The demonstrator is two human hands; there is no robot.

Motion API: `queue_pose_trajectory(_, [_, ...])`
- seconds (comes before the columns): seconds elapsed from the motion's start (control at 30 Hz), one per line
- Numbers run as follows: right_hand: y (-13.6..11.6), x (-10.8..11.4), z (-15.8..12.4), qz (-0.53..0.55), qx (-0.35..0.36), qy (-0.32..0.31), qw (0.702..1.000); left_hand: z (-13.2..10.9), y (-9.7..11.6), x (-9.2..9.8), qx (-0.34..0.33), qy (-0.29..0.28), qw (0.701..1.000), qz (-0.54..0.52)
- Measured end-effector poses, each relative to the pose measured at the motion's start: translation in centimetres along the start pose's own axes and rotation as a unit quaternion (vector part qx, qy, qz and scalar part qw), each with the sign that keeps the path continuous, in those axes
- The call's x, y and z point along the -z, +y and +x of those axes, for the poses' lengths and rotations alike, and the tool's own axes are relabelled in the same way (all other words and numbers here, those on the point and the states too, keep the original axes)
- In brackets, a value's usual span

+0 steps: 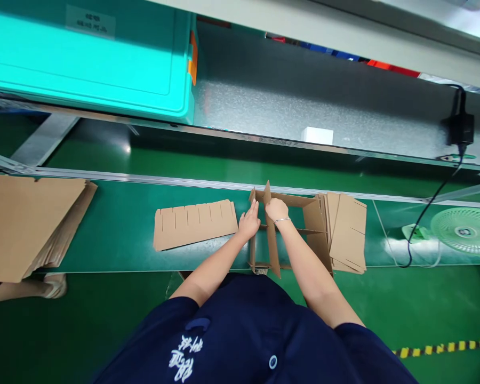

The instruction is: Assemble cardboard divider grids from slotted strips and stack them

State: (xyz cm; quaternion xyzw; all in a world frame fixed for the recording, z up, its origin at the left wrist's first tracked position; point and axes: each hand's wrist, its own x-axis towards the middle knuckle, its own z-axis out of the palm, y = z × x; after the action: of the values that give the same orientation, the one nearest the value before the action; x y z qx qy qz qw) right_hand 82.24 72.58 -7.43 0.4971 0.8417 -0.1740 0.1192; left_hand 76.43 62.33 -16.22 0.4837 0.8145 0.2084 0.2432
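Observation:
A cardboard divider grid (318, 218) of interlocked panels stands on the green bench in front of me. My right hand (277, 209), with a thin bracelet at the wrist, is closed on the top of a cardboard divider strip (272, 248) that crosses the grid and leans slightly. My left hand (249, 220) has its fingers stretched out against the grid's left panel. To its left lies a small stack of slotted cardboard strips (196, 223). More notched cardboard sheets (348, 232) are fanned out at the grid's right side.
Large cardboard sheets (28, 224) are piled at the far left, with another person's foot (56, 285) below. A turquoise bin (88, 64) and a white box (318, 135) sit on the raised shelf. At right are a green fan (466, 232) and a hanging black cable (432, 197).

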Motion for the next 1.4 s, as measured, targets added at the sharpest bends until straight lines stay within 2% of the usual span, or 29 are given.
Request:
queue_pose_trajectory(0.17, [0.4, 0.7, 1.2, 0.045, -0.017, -0.014, 0.999, 0.1, 0.0, -0.1, 0.002, 0.002, 1.000, 0.001])
queue_pose_trajectory(0.27, [1.0, 0.7, 0.7, 0.086, -0.018, -0.043, 0.995, 0.0, 0.1, 0.0, 0.006, 0.005, 1.000, 0.002])
queue_pose_trajectory(0.43, [4.1, -0.6, -4.6, 0.138, 0.057, -0.100, 0.984, -0.1, 0.1, 0.0, 0.015, 0.009, 1.000, 0.007])
queue_pose_trajectory(0.53, [5.0, -1.6, -7.6, 0.079, 0.045, -0.105, 0.990, -0.1, 0.2, 0.0, 0.018, 0.013, 1.000, 0.011])
queue_pose_trajectory(0.6, [4.6, -2.1, -8.4, 0.035, 0.034, -0.094, 0.994, -0.1, 0.2, 0.0, 0.016, 0.014, 1.000, 0.011])
queue_pose_trajectory(0.83, [2.5, -2.4, -7.9, 0.004, 0.040, -0.089, 0.995, 0.0, 0.0, 0.1, 0.000, 0.013, 1.000, 0.013])
queue_pose_trajectory(1.03, [2.9, -2.7, -8.1, 0.018, 0.019, -0.087, 0.996, 0.3, -0.1, 0.2, -0.001, 0.003, 1.000, 0.019])
queue_pose_trajectory(1.2, [2.8, -4.0, -8.8, 0.009, -0.005, -0.096, 0.995, 0.3, -0.4, 0.4, 0.008, -0.004, 1.000, 0.029])
queue_pose_trajectory(1.3, [2.9, -4.1, -9.5, 0.003, -0.014, -0.097, 0.995, -0.4, -0.1, 1.2, -0.007, 0.017, 1.000, 0.009])
queue_pose_trajectory(1.4, [4.1, -2.8, -10.4, 0.046, 0.014, -0.068, 0.997, -1.0, 1.9, 2.7, -0.067, 0.070, 0.995, 0.005])
